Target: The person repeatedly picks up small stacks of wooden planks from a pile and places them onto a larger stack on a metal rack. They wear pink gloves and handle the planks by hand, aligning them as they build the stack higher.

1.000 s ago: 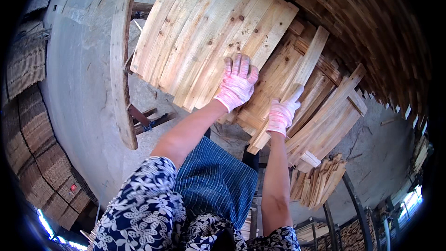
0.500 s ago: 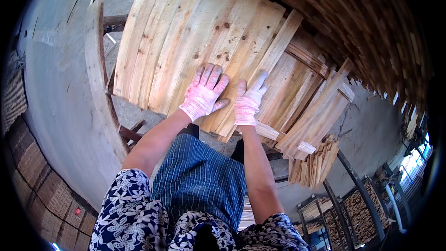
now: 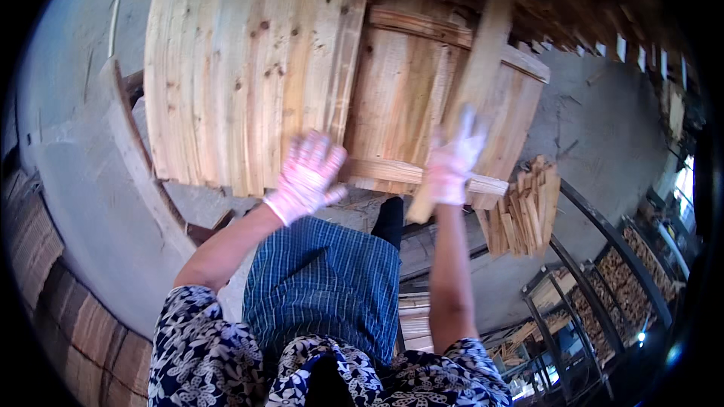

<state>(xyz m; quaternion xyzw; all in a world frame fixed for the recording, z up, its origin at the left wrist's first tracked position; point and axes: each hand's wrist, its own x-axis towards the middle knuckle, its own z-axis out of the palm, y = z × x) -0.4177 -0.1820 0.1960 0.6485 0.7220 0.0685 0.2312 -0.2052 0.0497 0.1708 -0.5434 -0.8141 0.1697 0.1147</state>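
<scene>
My left hand (image 3: 309, 173), in a whitish-pink knit glove, rests with fingers spread on the near part of a row of pale, knotty wooden boards (image 3: 226, 68) laid side by side. My right hand (image 3: 452, 162), gloved alike and blurred, has its thumb and fingers across a loose wooden board (image 3: 483, 53). This board lies tilted to the right of the row, over a lower layer of planks (image 3: 400, 98). Crosswise wooden strips, a near one (image 3: 385, 171) and a far one (image 3: 422, 26), run over that layer.
A bundle of short wood pieces (image 3: 528, 207) lies at the right, by dark metal bars (image 3: 615, 234). Stacked wood lines the far edge. On the left stand a curved-looking plank (image 3: 136, 147) and brown stacks (image 3: 75, 316) beyond grey concrete floor (image 3: 68, 158).
My right hand has shifted right with the loose board, away from the row's edge, baring the lower planks and strips. My left hand has moved slightly left and nearer. The view has turned.
</scene>
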